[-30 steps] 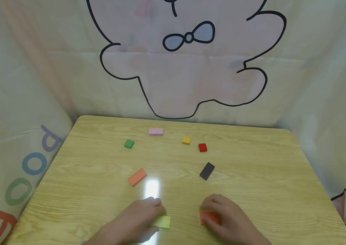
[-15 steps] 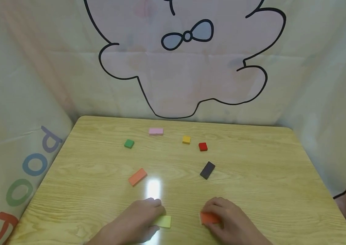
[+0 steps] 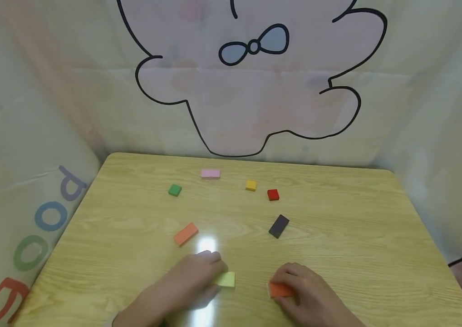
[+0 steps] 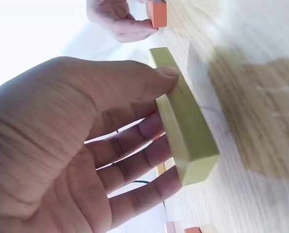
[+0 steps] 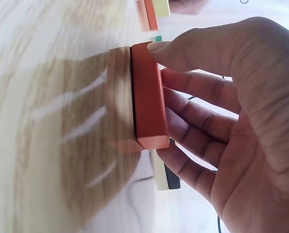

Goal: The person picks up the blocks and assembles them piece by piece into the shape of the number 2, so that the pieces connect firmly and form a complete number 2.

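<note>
My left hand [image 3: 194,277] pinches a long yellow-green block [image 3: 227,279] between thumb and fingers. In the left wrist view the thumb lies on one face of this block [image 4: 188,121] and the fingertips are behind it; it appears slightly raised from the table. To the right, my right hand [image 3: 310,297] holds an orange-red block [image 3: 281,290] the same way. In the right wrist view the orange-red block [image 5: 150,97] stands on the glossy table, against its own reflection. A gap separates the two held blocks.
Farther back on the wooden table [image 3: 337,218] lie an orange block [image 3: 186,234], a black block [image 3: 279,226], a green block [image 3: 175,190], a pink block [image 3: 210,174], a yellow block [image 3: 251,185] and a red block [image 3: 273,195]. A printed curtain [image 3: 231,113] hangs behind.
My left hand has moved away from me and slightly right with the yellow-green block. The right hand still holds the orange-red block in about the same place.
</note>
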`<state>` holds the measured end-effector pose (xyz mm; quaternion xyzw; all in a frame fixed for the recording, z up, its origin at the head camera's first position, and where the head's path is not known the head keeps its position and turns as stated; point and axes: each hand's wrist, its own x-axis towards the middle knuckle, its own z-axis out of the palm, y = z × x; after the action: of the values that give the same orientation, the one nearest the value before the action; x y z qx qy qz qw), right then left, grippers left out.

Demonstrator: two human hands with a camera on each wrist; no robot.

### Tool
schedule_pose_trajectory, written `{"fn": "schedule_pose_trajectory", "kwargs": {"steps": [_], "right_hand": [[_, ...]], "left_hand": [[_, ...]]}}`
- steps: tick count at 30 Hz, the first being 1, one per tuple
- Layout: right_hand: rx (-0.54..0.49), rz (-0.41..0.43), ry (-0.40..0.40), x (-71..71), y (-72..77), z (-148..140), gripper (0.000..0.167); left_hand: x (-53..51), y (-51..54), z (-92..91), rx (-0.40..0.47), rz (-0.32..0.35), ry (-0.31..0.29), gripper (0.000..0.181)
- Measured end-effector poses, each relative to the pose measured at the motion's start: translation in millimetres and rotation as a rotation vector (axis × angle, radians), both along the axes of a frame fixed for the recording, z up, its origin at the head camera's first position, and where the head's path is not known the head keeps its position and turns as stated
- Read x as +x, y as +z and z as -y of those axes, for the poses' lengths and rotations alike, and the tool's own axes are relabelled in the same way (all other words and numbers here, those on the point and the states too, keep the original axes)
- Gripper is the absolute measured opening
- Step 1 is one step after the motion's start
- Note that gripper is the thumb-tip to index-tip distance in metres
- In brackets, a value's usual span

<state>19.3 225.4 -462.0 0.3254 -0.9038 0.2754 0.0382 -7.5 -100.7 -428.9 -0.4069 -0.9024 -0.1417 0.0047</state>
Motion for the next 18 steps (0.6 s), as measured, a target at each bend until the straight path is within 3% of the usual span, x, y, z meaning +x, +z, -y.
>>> {"fn": "schedule_pose_trajectory", "kwargs": {"steps": [6, 13, 18], "right_hand": [[0.013, 0.046, -0.013, 1.4, 1.8, -1, 0.034], [0.039, 0.07, -0.02, 1.7, 1.6, -1, 0.037], [0.051, 0.117, -0.024, 0.9, 4.7, -3, 0.036]], "left_hand": [[-11.9, -0.1, -7.4, -0.02, 0.007, -0.015, 0.02], [-24.2, -5.3, -12.7, -0.037, 0.083, -0.008, 0.021], [-26.9, -10.8, -15.3, -0.036, 0.059, -0.009, 0.018]]}}
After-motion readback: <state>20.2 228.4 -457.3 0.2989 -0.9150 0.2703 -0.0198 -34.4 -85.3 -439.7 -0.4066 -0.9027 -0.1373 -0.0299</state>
